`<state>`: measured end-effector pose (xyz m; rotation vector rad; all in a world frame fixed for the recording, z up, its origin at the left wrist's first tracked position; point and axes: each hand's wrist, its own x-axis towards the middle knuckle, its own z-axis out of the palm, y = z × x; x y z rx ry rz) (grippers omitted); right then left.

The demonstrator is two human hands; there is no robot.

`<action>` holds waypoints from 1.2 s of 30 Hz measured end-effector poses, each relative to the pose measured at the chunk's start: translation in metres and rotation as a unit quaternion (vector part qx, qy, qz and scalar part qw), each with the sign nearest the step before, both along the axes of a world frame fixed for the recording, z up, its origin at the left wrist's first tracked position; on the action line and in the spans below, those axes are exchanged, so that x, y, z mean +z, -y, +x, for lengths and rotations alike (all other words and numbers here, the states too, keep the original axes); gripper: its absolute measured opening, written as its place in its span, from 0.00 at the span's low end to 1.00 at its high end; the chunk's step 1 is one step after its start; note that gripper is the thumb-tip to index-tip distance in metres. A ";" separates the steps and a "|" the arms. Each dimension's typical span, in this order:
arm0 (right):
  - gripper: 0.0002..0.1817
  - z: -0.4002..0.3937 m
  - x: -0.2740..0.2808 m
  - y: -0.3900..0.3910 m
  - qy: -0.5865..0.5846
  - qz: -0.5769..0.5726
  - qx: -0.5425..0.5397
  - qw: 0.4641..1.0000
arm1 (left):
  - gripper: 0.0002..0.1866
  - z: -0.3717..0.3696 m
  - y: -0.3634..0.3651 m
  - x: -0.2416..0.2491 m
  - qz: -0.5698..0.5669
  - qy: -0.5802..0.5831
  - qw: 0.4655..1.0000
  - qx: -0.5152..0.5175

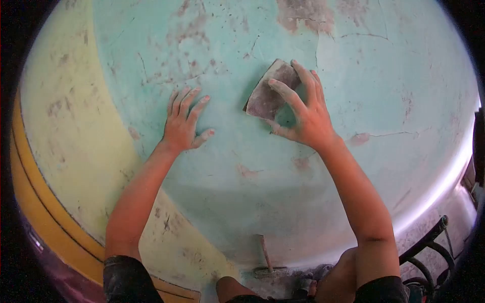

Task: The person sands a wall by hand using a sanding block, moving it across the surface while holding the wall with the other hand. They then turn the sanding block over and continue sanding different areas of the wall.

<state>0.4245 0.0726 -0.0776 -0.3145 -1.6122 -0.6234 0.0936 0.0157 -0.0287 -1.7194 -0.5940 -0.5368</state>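
A folded sheet of worn grey-brown sandpaper (269,97) lies against the turquoise wall (227,166). My right hand (308,103) grips it, one finger across its face and the thumb at its lower edge; the other fingers reach along its right side. Left of the sandpaper, my left hand (184,121) rests on the wall with its dusty fingers spread, holding nothing. Patches of bare plaster (305,15) and thin cracks show around both hands.
A pale yellow wall section (65,116) with an orange border (55,222) curves down the left. Below, a tool with an upright handle (266,252) stands at the wall's foot. A dark metal frame (427,247) is at the lower right, beside my knees.
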 end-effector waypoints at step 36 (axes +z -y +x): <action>0.53 -0.012 0.004 -0.016 -0.030 0.107 -0.016 0.994 | 0.38 -0.086 0.014 0.075 0.102 0.055 0.993 0.030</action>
